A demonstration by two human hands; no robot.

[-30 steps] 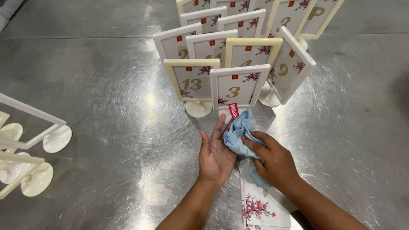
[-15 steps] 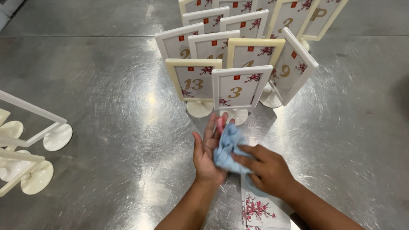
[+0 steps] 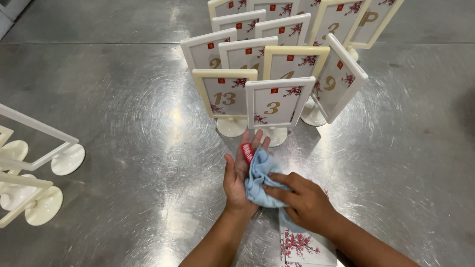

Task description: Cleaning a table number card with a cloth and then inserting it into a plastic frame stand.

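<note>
Lower centre of frame: left hand held flat and open, palm up, fingers spread and pointing toward the top of the frame. Light blue cloth bunched across that palm, long axis running from fingertips down toward the wrist; small red tag at its upper end. Right hand laid over the cloth from the right, fingers pressed onto it, grip closed on the fabric. Flowered card flat on the metal table under the right wrist. Cluster of upright framed number stands just above the hands. Empty white stands at left edge.
</note>
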